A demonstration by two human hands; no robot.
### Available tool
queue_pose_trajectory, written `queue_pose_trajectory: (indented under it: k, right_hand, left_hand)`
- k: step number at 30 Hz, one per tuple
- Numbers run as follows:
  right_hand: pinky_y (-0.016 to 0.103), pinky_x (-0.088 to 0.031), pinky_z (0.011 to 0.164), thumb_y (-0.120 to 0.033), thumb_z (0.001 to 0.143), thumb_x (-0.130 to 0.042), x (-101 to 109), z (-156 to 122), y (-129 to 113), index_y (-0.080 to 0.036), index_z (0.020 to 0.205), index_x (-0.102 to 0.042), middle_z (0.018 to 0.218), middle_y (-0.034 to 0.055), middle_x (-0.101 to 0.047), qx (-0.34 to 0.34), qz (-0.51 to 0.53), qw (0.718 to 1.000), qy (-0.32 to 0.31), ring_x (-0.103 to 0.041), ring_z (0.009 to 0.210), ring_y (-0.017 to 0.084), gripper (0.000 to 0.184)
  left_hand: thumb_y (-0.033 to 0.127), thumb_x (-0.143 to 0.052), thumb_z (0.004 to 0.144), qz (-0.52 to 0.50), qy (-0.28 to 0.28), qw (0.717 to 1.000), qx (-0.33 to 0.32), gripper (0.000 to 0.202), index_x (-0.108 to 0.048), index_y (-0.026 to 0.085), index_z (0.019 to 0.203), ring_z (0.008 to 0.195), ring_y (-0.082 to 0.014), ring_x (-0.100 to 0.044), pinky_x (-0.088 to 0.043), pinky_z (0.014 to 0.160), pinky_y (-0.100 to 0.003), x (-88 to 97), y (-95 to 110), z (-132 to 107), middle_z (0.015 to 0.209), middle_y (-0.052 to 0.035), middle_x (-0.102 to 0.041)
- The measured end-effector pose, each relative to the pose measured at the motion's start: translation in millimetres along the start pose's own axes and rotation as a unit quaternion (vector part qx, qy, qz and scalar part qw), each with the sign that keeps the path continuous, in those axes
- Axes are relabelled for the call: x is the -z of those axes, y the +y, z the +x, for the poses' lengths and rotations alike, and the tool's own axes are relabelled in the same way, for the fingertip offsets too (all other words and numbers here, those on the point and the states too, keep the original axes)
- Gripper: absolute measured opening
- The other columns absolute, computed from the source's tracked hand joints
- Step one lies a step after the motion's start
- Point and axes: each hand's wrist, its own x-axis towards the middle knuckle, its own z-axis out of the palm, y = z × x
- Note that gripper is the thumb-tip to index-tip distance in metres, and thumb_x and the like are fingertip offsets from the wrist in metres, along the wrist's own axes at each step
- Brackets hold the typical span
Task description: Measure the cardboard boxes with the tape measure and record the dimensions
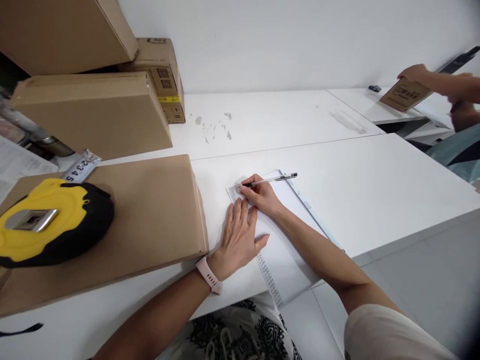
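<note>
My right hand (264,197) grips a pen (272,180), a clear-barrelled one with black ends, its tip down near the upper left corner of a sheet of white paper (288,255). Small dark marks run along the sheet's left edge. On that left edge lies my left hand (242,232), palm down with fingers spread, holding nothing. A pink wristband (208,275) circles my left wrist. Under the sheet's right side shows a pale blue strip (311,210), partly hidden by my right forearm.
Left of my hands lies a cardboard box (157,200) with a yellow and black tape measure (71,200) on it. More cartons (97,110) are stacked behind. On the far right another person's hand (414,72) holds a small carton (405,95). The white table (367,200) ends at the lower right.
</note>
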Motion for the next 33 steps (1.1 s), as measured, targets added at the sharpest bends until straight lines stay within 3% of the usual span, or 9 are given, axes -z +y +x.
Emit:
queue_pose_trajectory:
  k: [4,7,11,15,21,33]
  right_hand:
    - [0.027,-0.034,0.052,-0.044,0.086,-0.066,-1.2,-1.1,1.2,-0.023,0.078,-0.050,0.059,-0.0070,-0.045,0.018,-0.061,0.998,0.028,-0.043,0.053,0.011,0.028]
    - [0.027,-0.036,0.053,-0.039,0.087,-0.064,-2.0,-2.1,-0.7,-0.023,0.079,-0.051,0.062,-0.0061,-0.048,0.034,-0.087,0.996,0.015,-0.045,0.054,0.012,0.022]
    - [0.028,-0.039,0.054,-0.046,0.084,-0.068,-3.4,-1.7,-1.1,-0.023,0.084,-0.052,0.068,-0.0042,-0.055,0.020,-0.041,0.998,0.030,-0.049,0.056,0.013,0.028]
    - [0.028,-0.033,0.052,-0.043,0.084,-0.067,-3.3,-1.2,0.0,-0.023,0.073,-0.049,0.057,-0.0060,-0.045,0.018,-0.089,0.994,0.062,-0.040,0.053,0.012,0.029]
    - [0.027,-0.030,0.051,-0.034,0.083,-0.063,-4.5,-1.8,-1.8,-0.024,0.071,-0.047,0.054,-0.0071,-0.041,0.027,-0.126,0.991,0.042,-0.037,0.051,0.011,0.023]
    - [0.028,-0.030,0.051,-0.034,0.083,-0.061,-6.5,-2.4,-4.8,-0.024,0.071,-0.046,0.053,-0.0072,-0.042,0.034,-0.146,0.988,0.036,-0.038,0.050,0.011,0.022]
  left_hand:
    - [0.052,-0.059,0.093,-0.007,0.014,1.000,-0.003,0.072,-0.045,0.000,0.141,0.146,-0.0450,-0.034,-0.028,0.120,-0.059,-0.1,-0.9,0.4,0.152,-0.0320,-0.042]
    - [0.050,-0.059,0.092,-0.007,0.025,1.000,0.000,0.073,-0.043,-0.002,0.140,0.144,-0.0448,-0.037,-0.031,0.119,-0.059,-0.7,-1.4,0.4,0.148,-0.0326,-0.046]
    - [0.050,-0.060,0.091,-0.006,0.031,0.999,0.007,0.070,-0.046,-0.001,0.138,0.145,-0.0443,-0.037,-0.032,0.119,-0.058,-0.8,-1.0,0.2,0.149,-0.0319,-0.045]
    - [0.051,-0.060,0.092,0.000,0.021,1.000,0.012,0.071,-0.047,-0.001,0.138,0.146,-0.0455,-0.034,-0.031,0.119,-0.057,0.2,-0.4,0.1,0.151,-0.0331,-0.042]
    - [0.054,-0.057,0.093,0.020,0.012,1.000,0.008,0.075,-0.045,-0.002,0.141,0.146,-0.0445,-0.034,-0.031,0.120,-0.057,0.0,-0.1,-0.2,0.151,-0.0326,-0.044]
    - [0.055,-0.058,0.093,0.021,0.007,1.000,0.003,0.077,-0.046,-0.005,0.140,0.146,-0.0456,-0.035,-0.027,0.122,-0.055,0.5,-0.4,1.5,0.149,-0.0362,-0.044]
